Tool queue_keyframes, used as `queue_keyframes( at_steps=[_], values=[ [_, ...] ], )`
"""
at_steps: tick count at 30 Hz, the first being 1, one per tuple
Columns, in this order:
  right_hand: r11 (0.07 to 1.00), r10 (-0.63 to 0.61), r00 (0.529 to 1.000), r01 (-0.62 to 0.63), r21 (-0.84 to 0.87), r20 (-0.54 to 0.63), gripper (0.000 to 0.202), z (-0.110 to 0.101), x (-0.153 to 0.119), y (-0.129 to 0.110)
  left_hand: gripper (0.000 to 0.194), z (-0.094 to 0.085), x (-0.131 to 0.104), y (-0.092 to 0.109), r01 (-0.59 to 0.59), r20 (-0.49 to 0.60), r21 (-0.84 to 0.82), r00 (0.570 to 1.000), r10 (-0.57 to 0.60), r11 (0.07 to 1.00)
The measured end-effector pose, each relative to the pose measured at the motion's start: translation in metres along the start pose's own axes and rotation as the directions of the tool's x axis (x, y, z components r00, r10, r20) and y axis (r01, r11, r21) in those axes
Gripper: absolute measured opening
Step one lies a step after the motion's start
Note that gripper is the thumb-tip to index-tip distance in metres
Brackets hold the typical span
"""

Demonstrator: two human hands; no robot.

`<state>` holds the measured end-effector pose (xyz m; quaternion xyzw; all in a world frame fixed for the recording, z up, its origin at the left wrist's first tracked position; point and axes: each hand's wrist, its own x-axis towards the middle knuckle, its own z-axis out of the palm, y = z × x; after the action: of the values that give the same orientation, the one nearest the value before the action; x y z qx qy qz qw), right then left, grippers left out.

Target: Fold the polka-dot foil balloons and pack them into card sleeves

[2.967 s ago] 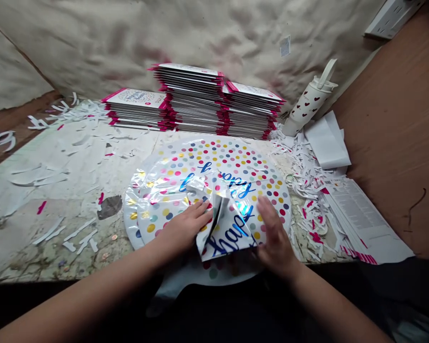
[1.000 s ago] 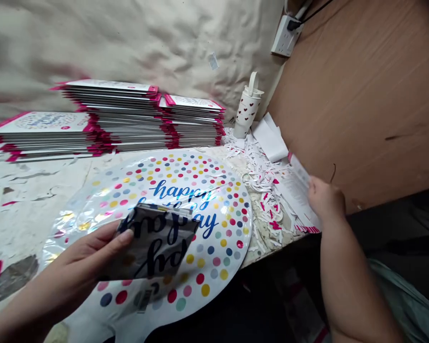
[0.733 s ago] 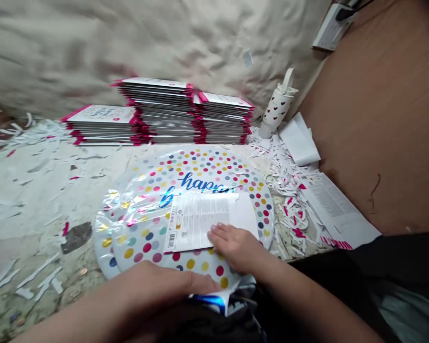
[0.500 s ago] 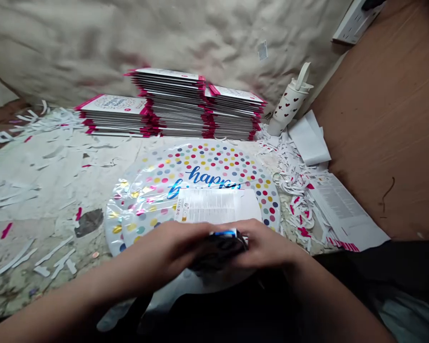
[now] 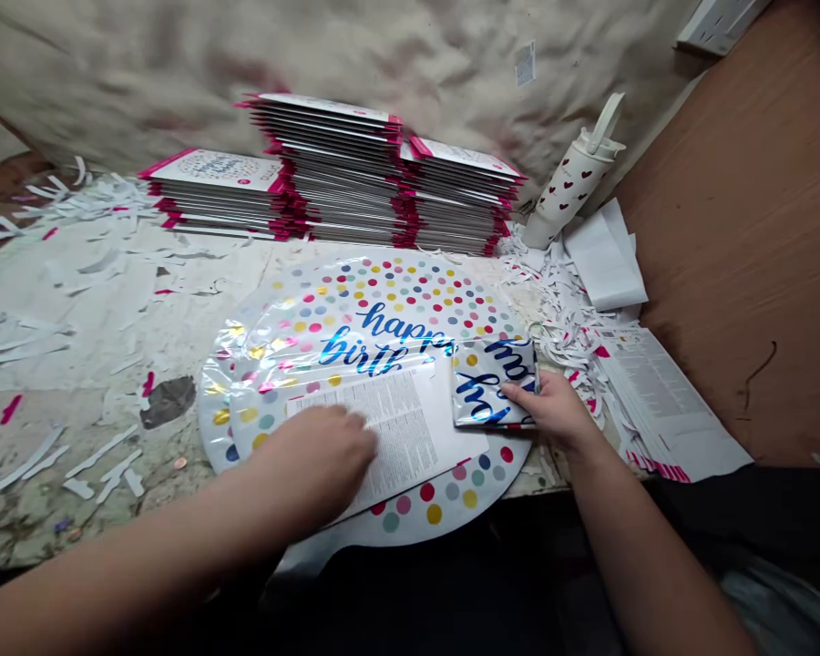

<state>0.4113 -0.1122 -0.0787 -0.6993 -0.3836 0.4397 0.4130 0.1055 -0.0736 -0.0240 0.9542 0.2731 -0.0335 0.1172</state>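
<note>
My right hand (image 5: 558,412) pinches the right edge of a folded foil balloon (image 5: 478,392), silver-white with blue lettering, thumb on top. The folded balloon is over the right end of a printed paper packet (image 5: 406,433) covered in small text. Above the packet's left part is my left hand (image 5: 324,456), slightly blurred, its fingers curled closed; whatever they hold, if anything, is hidden. Beneath the packet, flat round foil balloons (image 5: 375,287) with coloured dots and blue "happy birth..." lettering lie on the worktable (image 5: 232,264).
Pink-edged packets stand in three stacks (image 5: 342,173) along the back. To their right are a white tumbler (image 5: 570,187) with hearts, shredded paper (image 5: 553,282), a white sheet (image 5: 605,255) and printed sheets (image 5: 662,401). Paper strips (image 5: 102,456) litter the left side. A brown panel (image 5: 738,237) bounds the right.
My hands have moved apart from around the folded balloon. My right hand has carried it to the right, while my left hand has come over the packet, which now lies tilted and closer.
</note>
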Motion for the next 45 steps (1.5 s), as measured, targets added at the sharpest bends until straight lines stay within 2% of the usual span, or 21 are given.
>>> queue_keyframes(
  at_steps=[1,2,4,7,12,17,19,21,24,26,28,31,37,41,45],
  values=[
    [1.0,-0.018,0.999,0.018,0.001,-0.033,0.037,0.003,-0.002,0.001,0.02,-0.004,0.021,0.001,-0.062,0.006,0.023,0.998,0.062,0.998],
    [0.999,-0.041,0.997,0.041,-0.001,-0.065,0.038,0.005,-0.004,0.002,0.019,-0.005,0.041,0.002,-0.151,-0.036,0.03,0.988,0.152,0.988],
    [0.995,-0.094,0.986,0.091,-0.029,-0.136,0.039,0.008,-0.01,0.005,0.019,0.0,0.074,0.0,-0.274,-0.059,0.041,0.959,0.276,0.961],
    [0.985,-0.158,0.965,0.14,-0.096,-0.208,0.038,0.013,-0.021,0.007,0.016,0.014,0.094,-0.005,-0.353,-0.088,0.035,0.931,0.355,0.935],
    [0.989,-0.149,0.966,0.144,-0.041,-0.211,0.039,0.019,-0.033,0.006,0.014,0.02,0.086,-0.011,-0.369,-0.131,-0.057,0.924,0.359,0.928],
    [0.984,-0.166,0.943,0.177,0.013,-0.289,0.042,0.021,-0.032,0.006,0.014,0.02,0.089,-0.01,-0.352,-0.164,-0.031,0.925,0.342,0.936],
    [0.987,-0.154,0.951,0.161,0.003,-0.266,0.041,0.023,-0.035,0.0,0.013,0.019,0.09,-0.01,-0.358,-0.18,-0.026,0.92,0.348,0.933],
    [0.993,-0.115,0.978,0.12,0.017,-0.174,0.039,0.024,-0.039,-0.006,0.015,0.017,0.09,-0.01,-0.361,-0.203,-0.021,0.915,0.35,0.932],
    [0.994,-0.02,0.999,0.016,0.108,0.043,0.041,0.022,-0.04,-0.013,0.018,0.013,0.087,-0.01,-0.376,-0.238,0.022,0.898,0.37,0.926],
    [0.979,0.037,0.982,-0.073,0.188,0.186,0.045,0.019,-0.036,-0.014,0.016,0.01,0.085,-0.009,-0.41,-0.237,0.065,0.879,0.413,0.91],
    [0.958,0.094,0.944,-0.173,0.23,0.317,0.047,0.016,-0.03,-0.015,0.014,0.009,0.083,-0.008,-0.449,-0.218,0.095,0.861,0.459,0.888],
    [0.944,0.136,0.9,-0.244,0.223,0.413,0.042,0.015,-0.019,-0.019,0.013,0.008,0.082,-0.006,-0.466,-0.193,0.104,0.857,0.477,0.879],
    [0.909,0.163,0.931,-0.271,0.318,0.327,0.034,0.03,-0.011,-0.036,0.01,0.008,0.082,-0.004,-0.427,-0.16,0.092,0.885,0.436,0.9],
    [0.947,0.103,0.954,-0.18,0.266,0.281,0.031,0.042,-0.011,-0.041,0.01,0.005,0.08,-0.002,-0.403,-0.146,0.076,0.9,0.41,0.912],
    [0.958,0.077,0.968,-0.138,0.251,0.239,0.029,0.041,-0.009,-0.047,0.013,0.0,0.08,-0.002,-0.368,-0.154,0.068,0.914,0.374,0.927]
  ],
)
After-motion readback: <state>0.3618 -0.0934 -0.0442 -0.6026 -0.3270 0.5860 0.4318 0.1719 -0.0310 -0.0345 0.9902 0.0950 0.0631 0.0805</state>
